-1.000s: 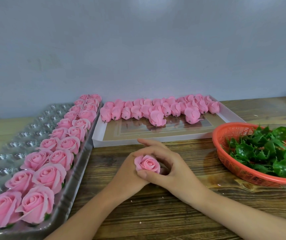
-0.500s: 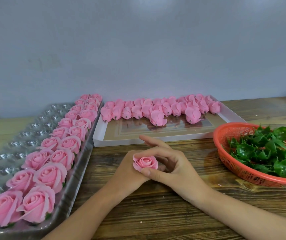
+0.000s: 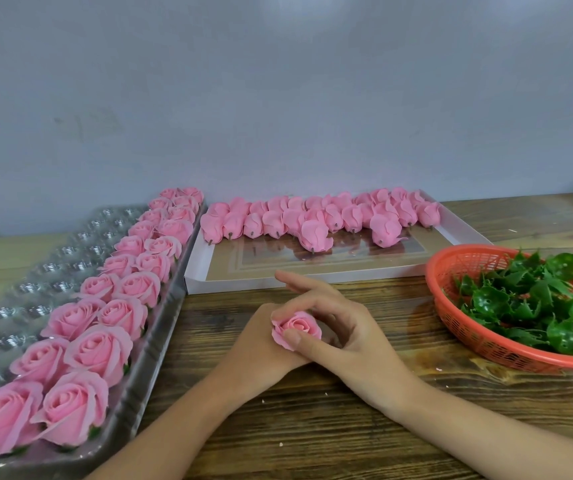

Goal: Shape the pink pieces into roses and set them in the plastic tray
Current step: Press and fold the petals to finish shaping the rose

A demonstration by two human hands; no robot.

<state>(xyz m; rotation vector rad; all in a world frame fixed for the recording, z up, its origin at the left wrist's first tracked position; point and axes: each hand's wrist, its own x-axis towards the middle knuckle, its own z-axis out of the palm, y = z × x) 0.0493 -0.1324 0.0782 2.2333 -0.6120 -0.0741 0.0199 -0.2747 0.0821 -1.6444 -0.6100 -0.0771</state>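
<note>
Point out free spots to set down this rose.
The held pink rose fits the clear plastic tray's empty cups left of its finished pink roses; bare wooden table lies between the right hand and the orange mesh basket. Crowded: the white flat box's far edge, packed with unshaped pink pieces.

This is looking like a craft workshop: rows of roses [image 3: 98, 348] are filling a plastic tray [image 3: 35, 265], pink pieces [image 3: 312, 220] are lining a box [image 3: 195, 275], leaves [image 3: 527, 299] are lying in a basket [image 3: 479, 341]
</note>
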